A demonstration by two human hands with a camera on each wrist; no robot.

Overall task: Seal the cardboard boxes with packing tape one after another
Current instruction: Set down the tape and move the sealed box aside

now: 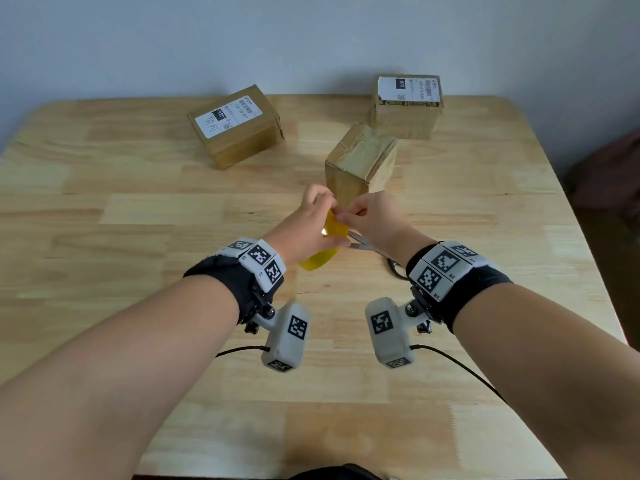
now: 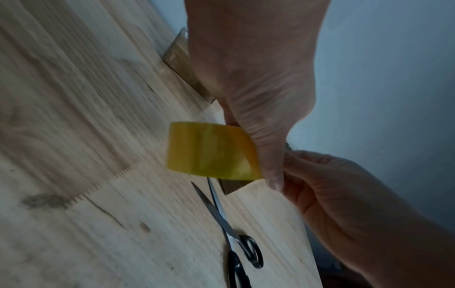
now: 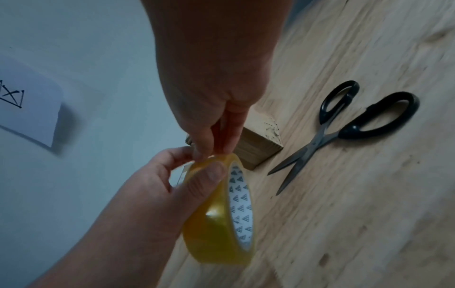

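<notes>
I see the tape roll [image 1: 327,242] held in the air above the table [image 1: 138,209], just in front of the nearest box [image 1: 360,161]. My left hand [image 1: 311,226] is curled round the roll, thumb on its outer face. My right hand [image 1: 369,216] pinches at the top of the roll, fingertips [image 3: 204,154] together, apparently on the loose tape end.

Handling, as judged: the roll is light and rigid, glossy and likely slick, so I grip across the width or through the core. The free end is thin and limp, and will cling to itself.

Scissors [image 3: 344,126] lie open, directly beneath the hands. Two more boxes [image 1: 239,124] [image 1: 407,105] sit toward the far edge. Bare wood lies left and near.
</notes>
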